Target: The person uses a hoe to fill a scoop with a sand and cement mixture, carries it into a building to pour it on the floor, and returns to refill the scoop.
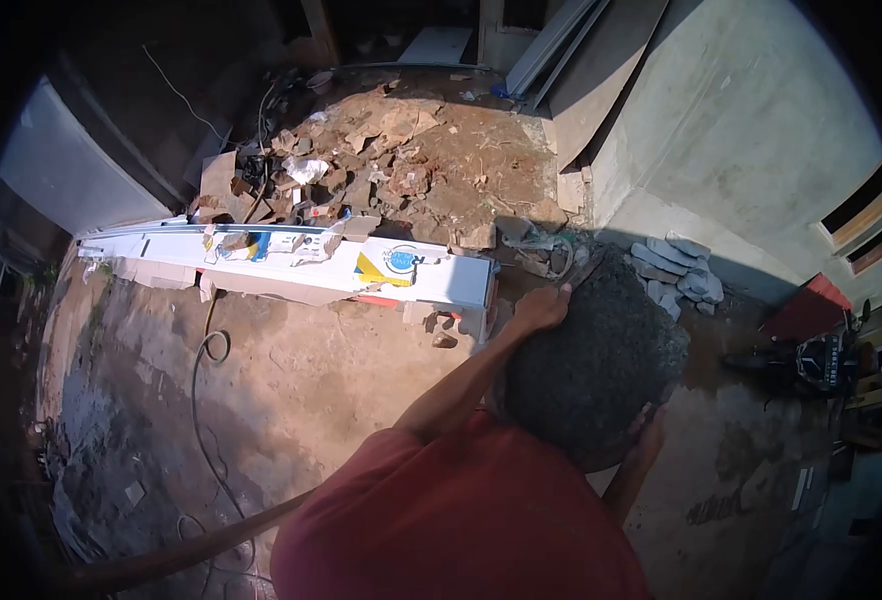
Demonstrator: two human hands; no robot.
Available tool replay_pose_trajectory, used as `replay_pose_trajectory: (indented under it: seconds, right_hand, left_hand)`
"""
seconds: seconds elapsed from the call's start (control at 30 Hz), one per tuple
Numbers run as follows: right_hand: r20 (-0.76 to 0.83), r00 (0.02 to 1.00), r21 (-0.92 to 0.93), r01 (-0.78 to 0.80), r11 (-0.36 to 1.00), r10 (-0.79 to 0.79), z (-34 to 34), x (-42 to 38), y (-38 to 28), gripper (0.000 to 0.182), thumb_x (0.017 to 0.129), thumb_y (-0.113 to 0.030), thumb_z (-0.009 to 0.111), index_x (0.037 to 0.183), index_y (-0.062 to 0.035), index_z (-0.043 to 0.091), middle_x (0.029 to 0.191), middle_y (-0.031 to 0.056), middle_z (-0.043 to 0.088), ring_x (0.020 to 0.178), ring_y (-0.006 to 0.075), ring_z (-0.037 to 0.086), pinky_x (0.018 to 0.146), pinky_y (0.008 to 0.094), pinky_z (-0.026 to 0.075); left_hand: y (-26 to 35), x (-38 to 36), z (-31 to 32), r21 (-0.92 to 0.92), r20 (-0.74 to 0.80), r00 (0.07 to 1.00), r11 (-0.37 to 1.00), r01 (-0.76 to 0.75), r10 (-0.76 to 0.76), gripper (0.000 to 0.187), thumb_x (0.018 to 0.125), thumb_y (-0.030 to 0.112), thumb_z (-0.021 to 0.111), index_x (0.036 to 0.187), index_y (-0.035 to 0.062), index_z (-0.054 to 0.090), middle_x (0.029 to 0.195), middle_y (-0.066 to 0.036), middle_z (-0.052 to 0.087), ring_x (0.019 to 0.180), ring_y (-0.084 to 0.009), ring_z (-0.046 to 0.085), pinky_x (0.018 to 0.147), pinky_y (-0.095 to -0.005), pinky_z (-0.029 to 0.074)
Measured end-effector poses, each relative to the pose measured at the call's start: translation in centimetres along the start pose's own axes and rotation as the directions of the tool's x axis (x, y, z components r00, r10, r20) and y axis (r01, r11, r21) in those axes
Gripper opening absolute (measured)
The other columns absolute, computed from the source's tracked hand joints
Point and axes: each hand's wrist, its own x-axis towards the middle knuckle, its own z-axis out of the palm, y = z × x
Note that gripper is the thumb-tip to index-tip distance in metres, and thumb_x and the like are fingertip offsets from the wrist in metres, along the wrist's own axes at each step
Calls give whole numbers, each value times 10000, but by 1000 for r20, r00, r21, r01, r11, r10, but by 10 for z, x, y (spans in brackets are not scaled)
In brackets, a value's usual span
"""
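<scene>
A large, dark, rough-topped mass (596, 365), roundish in outline, is in front of the red-sleeved body. Whether it lies in a container I cannot tell. My left hand (544, 307) is closed at its upper left edge, beside a thin brownish piece (586, 270). At the lower right edge, my right hand (649, 430) grips the same mass, with its fingers partly hidden. Near my left hand lies a long white package (431, 277) with a blue and yellow label and torn cardboard along its side.
Rubble and cardboard scraps (361, 180) lie behind the package. Pale broken slabs (676, 270) are piled by the grey wall (731, 140). A motorcycle (821, 365) is at the right. A hose (197, 370) and a long brown pole (221, 535) are at the left.
</scene>
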Motion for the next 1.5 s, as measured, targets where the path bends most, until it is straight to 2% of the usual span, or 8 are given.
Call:
replay_pose_trajectory:
  seconds: [0.6, 0.67, 0.87, 1.03, 1.2, 1.37, 1.43, 1.5]
  right_hand:
    - [432, 902, -333, 137, 933, 22, 264, 425, -157, 531, 879, -580, 488, 806, -57, 547, 547, -18, 455, 430, 89, 433, 413, 227, 349]
    - [478, 877, -320, 131, 938, 41, 300, 459, -152, 548, 889, -588, 459, 801, -53, 539, 553, -19, 456, 453, 72, 427, 426, 221, 333]
    - [540, 837, -381, 151, 912, 87, 461, 577, -143, 614, 852, -641, 466, 817, -31, 525, 546, -15, 442, 423, 89, 411, 411, 234, 338]
    - [529, 831, -482, 128, 867, 171, 595, 625, -160, 658, 828, -684, 455, 786, -34, 546, 544, -2, 459, 440, 100, 434, 427, 245, 350]
    - [583, 778, -452, 71, 889, 234, 713, 618, -202, 609, 847, -615, 511, 819, -10, 562, 552, -5, 462, 457, 87, 435, 422, 238, 322]
    - [647, 719, -459, 103, 883, 252, 842, 631, -216, 559, 874, -567, 513, 813, -15, 578, 552, -22, 458, 450, 69, 415, 416, 230, 319]
    - [688, 685, -445, 137, 885, 240, 896, 644, -212, 548, 878, -549, 521, 816, -8, 577, 564, -26, 462, 454, 67, 413, 418, 227, 316]
    - [697, 676, -428, 122, 895, 241, 955, 657, -209, 543, 880, -541, 526, 818, -4, 576, 570, -27, 461, 458, 67, 412, 421, 226, 313]
  left_hand:
    - [-9, 356, -22, -255, -308, 896, 935, 245, -319, 750, 936, 548, 257, 834, -119, 583, 833, -326, 589, 861, -510, 546, 764, -512, 426]
    - [-17, 385, -36, -321, -389, 879, 935, 151, -275, 691, 904, 620, 323, 611, 15, 484, 510, -61, 439, 502, -213, 433, 496, -379, 338]
    - [-62, 544, -94, -311, -355, 853, 909, 278, -383, 718, 921, 549, 301, 754, -89, 587, 752, -344, 568, 819, -508, 558, 722, -529, 414]
    - [-88, 639, -186, -347, -313, 820, 861, 371, -479, 683, 929, 543, 305, 766, -52, 597, 723, -310, 576, 753, -483, 574, 652, -536, 406]
    - [-92, 667, -274, -107, -641, 765, 994, -12, -60, 566, 953, 460, 354, 738, -14, 574, 649, -229, 582, 644, -430, 576, 553, -491, 392]
    - [-141, 720, -343, 381, -716, 676, 909, 170, 173, 369, 959, 321, 400, 891, -2, 564, 583, -209, 513, 539, -390, 517, 495, -464, 378]
    - [-159, 736, -369, 720, -617, 641, 657, 226, 456, 426, 795, -55, 525, 1218, -78, 480, 755, -134, 506, 623, -244, 493, 509, -344, 378]
    - [-194, 783, -396, 756, -643, 519, 575, 313, 563, 228, 878, 94, 476, 1069, -24, 515, 653, -135, 461, 540, -267, 453, 470, -369, 347]
